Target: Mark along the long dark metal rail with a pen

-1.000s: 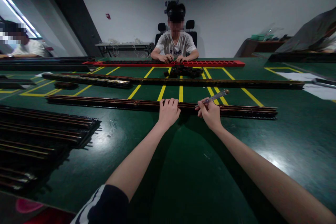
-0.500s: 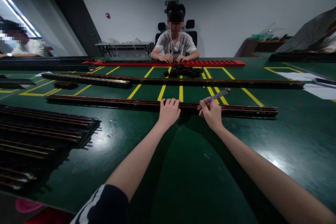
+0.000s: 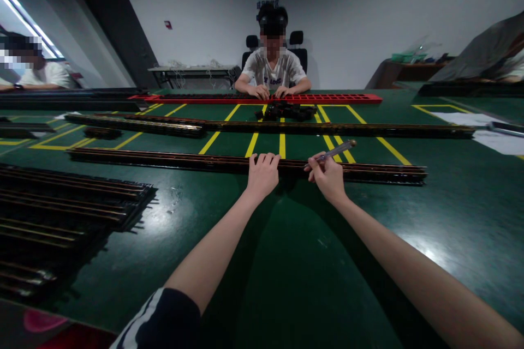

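Observation:
A long black strip with copper-coloured rails (image 3: 176, 159) lies crosswise on the green table in front of me. My left hand (image 3: 263, 173) grips it near its middle, the fingers bent over its far side and the thumb hidden. To the right, my right hand (image 3: 327, 175) is closed around a slim screwdriver with a see-through handle (image 3: 338, 149). Its handle end points up and to the right. The tip slants down to the strip, but whether it touches cannot be made out.
Several similar black strips (image 3: 65, 196) lie side by side at the left. Beyond my strip lie another long strip (image 3: 347, 129), a heap of small black parts (image 3: 286, 111) and a red frame (image 3: 339, 99). A co-worker (image 3: 273, 71) sits opposite. White paper (image 3: 503, 143) lies right.
The black strip has slid a little to the left. My right hand has shifted slightly left with the screwdriver, while my left hand has barely moved and keeps its grip.

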Available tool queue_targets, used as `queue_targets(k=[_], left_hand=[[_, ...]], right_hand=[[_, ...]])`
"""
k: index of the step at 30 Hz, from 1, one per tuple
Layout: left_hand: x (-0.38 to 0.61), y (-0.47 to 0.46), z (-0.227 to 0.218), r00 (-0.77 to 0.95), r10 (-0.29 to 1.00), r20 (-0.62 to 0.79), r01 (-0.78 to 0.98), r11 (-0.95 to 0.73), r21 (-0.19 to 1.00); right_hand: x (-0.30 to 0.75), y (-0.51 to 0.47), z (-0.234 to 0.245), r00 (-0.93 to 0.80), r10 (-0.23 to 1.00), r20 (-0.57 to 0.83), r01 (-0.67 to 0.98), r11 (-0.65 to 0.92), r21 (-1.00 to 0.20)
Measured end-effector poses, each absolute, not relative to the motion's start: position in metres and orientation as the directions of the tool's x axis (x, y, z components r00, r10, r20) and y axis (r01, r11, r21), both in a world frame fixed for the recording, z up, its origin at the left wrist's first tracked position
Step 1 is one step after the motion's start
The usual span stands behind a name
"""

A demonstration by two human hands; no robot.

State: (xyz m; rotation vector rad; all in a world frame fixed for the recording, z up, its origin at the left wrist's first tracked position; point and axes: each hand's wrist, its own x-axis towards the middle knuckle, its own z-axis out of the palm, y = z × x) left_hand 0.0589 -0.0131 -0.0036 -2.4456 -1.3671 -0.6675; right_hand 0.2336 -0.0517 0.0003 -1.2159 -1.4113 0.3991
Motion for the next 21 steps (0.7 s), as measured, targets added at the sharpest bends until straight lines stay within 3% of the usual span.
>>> queue_targets(k=[5,21], left_hand=[[0.0588,-0.013,-0.0025,0.452,0.74,0.499,0.849,-0.528,0.014],[0.0583,-0.0091,-0.0053,0.449,0.731,0.514,0.838,-0.543,0.041]], right_hand=[[0.2341,-0.052,0.0009,0.276,0.81,0.517,0.428,0.378,-0.821],[0.2336,-0.0519,0.0009,0.164,0.858,0.487,0.412,0.389,-0.824]])
